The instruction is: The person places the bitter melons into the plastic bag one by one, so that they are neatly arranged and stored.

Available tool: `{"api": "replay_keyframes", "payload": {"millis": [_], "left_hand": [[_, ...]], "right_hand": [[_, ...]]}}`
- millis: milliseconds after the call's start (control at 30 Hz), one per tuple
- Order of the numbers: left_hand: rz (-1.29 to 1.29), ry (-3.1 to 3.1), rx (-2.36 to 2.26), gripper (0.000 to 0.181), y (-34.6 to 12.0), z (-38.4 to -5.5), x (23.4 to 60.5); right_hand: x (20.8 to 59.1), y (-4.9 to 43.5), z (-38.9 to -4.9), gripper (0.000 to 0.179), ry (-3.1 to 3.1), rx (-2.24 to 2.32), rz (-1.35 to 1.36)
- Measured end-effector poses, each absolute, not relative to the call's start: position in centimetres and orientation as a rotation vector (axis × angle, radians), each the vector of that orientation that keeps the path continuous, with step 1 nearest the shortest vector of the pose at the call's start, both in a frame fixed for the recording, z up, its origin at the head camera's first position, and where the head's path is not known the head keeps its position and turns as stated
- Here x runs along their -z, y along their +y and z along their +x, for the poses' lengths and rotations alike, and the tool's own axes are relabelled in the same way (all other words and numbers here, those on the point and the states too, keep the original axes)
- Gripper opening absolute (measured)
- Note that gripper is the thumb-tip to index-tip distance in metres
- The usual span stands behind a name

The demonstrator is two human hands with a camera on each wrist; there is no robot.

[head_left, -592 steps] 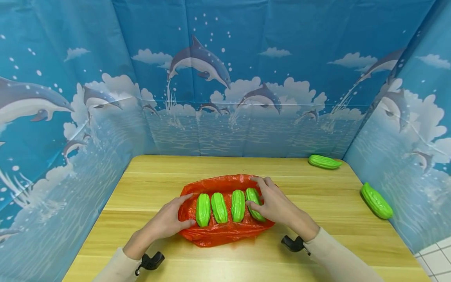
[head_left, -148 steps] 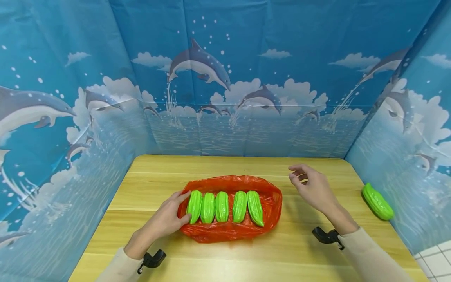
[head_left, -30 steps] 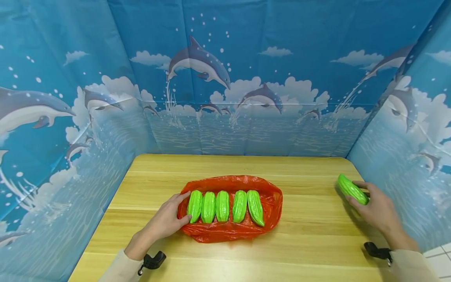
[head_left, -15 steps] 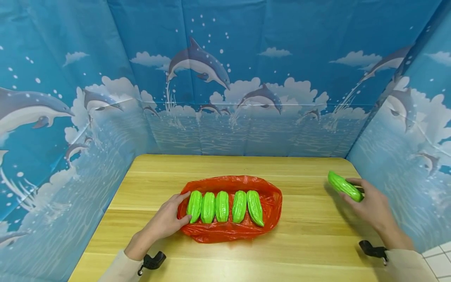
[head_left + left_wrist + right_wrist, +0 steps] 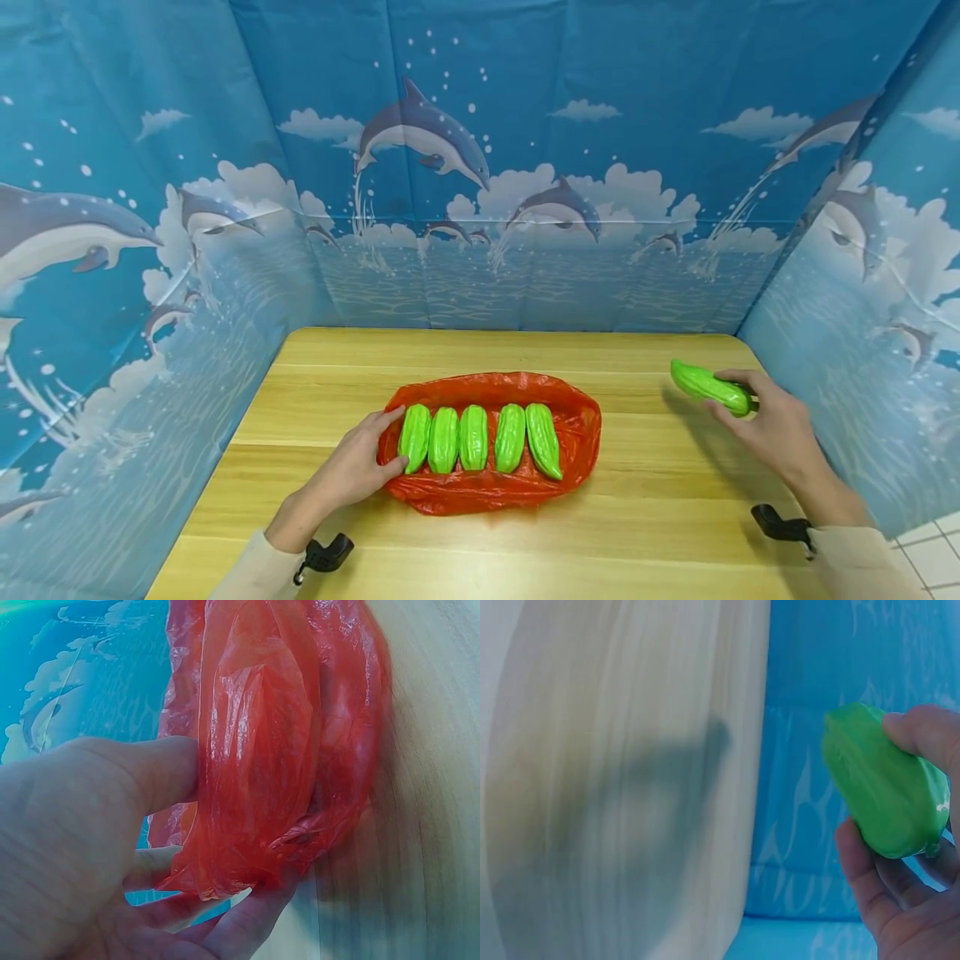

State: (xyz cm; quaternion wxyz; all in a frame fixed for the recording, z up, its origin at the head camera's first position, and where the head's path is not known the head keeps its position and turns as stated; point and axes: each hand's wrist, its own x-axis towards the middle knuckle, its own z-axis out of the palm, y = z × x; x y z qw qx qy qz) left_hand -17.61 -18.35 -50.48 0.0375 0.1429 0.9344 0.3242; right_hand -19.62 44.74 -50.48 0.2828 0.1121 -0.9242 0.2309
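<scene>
A red plastic bag (image 5: 487, 500) lies spread open on the table, with a row of several glossy green bitter melons (image 5: 473, 437) inside. My left hand (image 5: 351, 467) grips the bag's left end. In the left wrist view, the thumb presses one side of the red plastic (image 5: 259, 742) while fingers curl in under it. Off to the right, my right hand (image 5: 772, 429) holds another ridged bitter melon (image 5: 705, 383) above the table, its narrow tip pointing left. Thumb and fingers close around that bitter melon (image 5: 885, 780) in the right wrist view; its shadow falls on the wood.
The light wooden table (image 5: 525, 550) has rounded back corners. A blue dolphin-print curtain (image 5: 480, 275) hangs along its back and both sides. White floor tiles (image 5: 926, 554) show at the lower right. Each wrist carries a small black camera (image 5: 327, 553).
The last loose bitter melon has been picked up from the right edge and is moving left in my right hand. Earlier, the one at the back right went too. My left hand stays on the bag.
</scene>
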Motion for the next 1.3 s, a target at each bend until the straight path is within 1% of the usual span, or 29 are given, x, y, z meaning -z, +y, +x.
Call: {"api": "replay_keyframes", "payload": {"millis": [267,533,833,1067,1300], "left_hand": [[0.450,2.874,-0.994,0.083,-18.3,-17.7,50.5],[0.435,2.878,-0.996,0.083,-18.2,-17.5,50.3],[0.423,2.867,-1.010,0.083,-18.3,-17.2,50.5],[0.423,2.864,-1.018,0.083,-18.3,-17.1,50.3],[0.415,2.862,-1.024,0.083,-18.4,-17.1,50.2]], "right_hand": [[49.6,42.7,-19.6,0.051,-2.469,-0.626,0.324],[48.5,40.2,-19.7,0.065,-2.424,-0.771,0.376],[48.3,37.8,-19.9,0.059,-2.378,-0.826,0.420],[47.7,36.3,-20.1,0.064,-2.336,-0.792,0.479],[47.0,35.5,-20.0,0.068,-2.369,-0.848,0.442]]}}
